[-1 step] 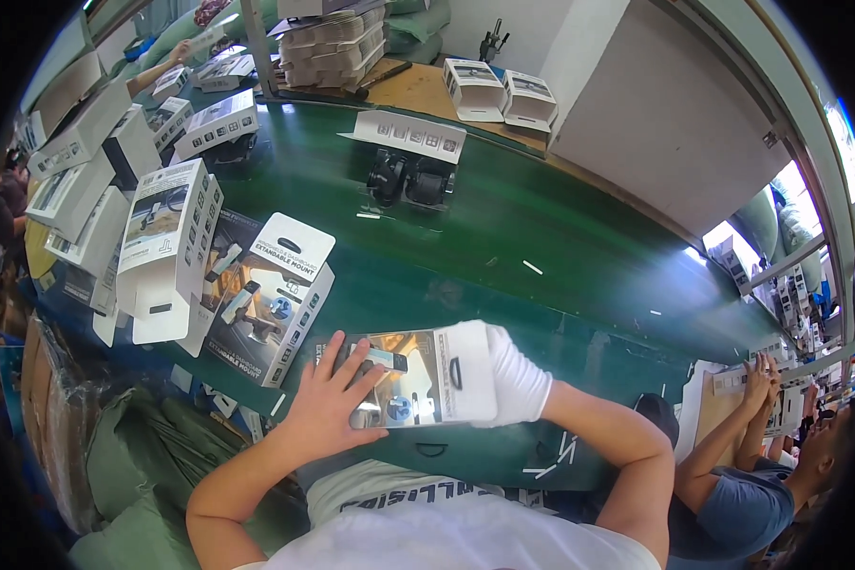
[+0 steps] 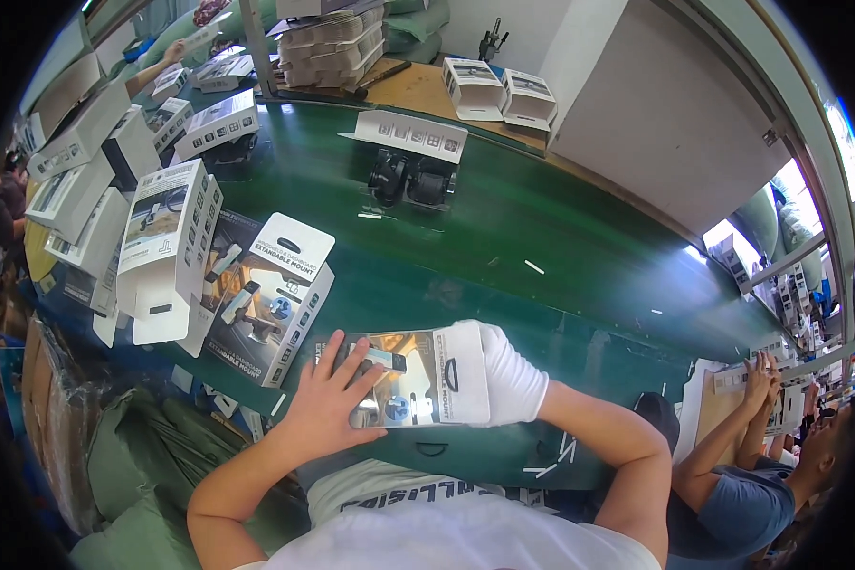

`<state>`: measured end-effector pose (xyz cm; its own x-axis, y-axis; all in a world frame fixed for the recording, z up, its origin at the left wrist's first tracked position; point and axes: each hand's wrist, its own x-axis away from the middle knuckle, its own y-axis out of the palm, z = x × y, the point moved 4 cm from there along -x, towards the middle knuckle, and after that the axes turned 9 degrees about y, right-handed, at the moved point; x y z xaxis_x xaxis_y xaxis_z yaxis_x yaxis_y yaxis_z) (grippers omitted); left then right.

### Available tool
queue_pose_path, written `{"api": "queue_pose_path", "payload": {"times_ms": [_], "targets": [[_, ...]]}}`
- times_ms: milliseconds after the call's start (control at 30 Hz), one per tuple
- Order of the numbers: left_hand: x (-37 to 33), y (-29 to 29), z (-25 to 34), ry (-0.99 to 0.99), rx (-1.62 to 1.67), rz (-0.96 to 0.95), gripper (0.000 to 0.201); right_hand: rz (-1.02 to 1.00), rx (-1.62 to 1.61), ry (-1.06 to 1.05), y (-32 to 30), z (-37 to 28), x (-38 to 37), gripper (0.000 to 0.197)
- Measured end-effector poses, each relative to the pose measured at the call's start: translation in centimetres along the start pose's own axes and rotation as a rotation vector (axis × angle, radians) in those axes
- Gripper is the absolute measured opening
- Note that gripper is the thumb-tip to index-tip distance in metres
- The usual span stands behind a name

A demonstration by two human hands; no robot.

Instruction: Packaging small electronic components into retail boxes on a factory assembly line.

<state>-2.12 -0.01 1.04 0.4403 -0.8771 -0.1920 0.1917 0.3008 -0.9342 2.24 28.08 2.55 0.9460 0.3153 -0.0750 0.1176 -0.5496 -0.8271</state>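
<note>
A printed cardboard box with a white hang-tab flap lies flat at the near edge of the green bench. My bare left hand rests on its left end, fingers spread over the printed face and thumb by the near edge. In a white glove, my right hand closes round the flap end, its fingertips hidden behind the flap. Left of these, a similar box lies face up, and an open-ended box stands beside it.
More boxes pile up at the left. Black mount parts in clear plastic lie at the bench's far side under an upturned box. Stacked cartons stand behind. At the right, a co-worker's hands handle a box.
My gloved right hand and the flap end have shifted slightly left, and the flap is turned a little more toward view. My left hand stays put.
</note>
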Motion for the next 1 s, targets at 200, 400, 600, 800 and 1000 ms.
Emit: {"api": "queue_pose_path", "payload": {"times_ms": [200, 400, 600, 800, 1000], "targets": [[0.2, -0.1, -0.5, -0.032, 0.047, 0.004, 0.09, 0.215, -0.512, 0.242, 1.2, 1.3, 2.8, 0.088], [-1.3, 1.9, 1.2, -0.008, 0.043, 0.028, 0.09, -0.027, -0.871, 0.378, 3.7, -0.6, 5.7, 0.081], [-3.6, 2.8, 2.5, -0.068, 0.066, 0.127, 0.092, -0.026, -1.16, 0.566, -0.4, 2.3, 5.6, 0.06], [-5.9, 3.1, 3.7, 0.112, 0.391, 0.312, 0.079, 0.366, -0.305, 1.046, -13.2, 9.5, 5.8, 0.033], [-0.3, 3.3, 2.0, 0.063, 0.747, 0.343, 0.064, 0.654, 0.81, 0.975, -22.0, 10.4, 0.1, 0.068]]}}
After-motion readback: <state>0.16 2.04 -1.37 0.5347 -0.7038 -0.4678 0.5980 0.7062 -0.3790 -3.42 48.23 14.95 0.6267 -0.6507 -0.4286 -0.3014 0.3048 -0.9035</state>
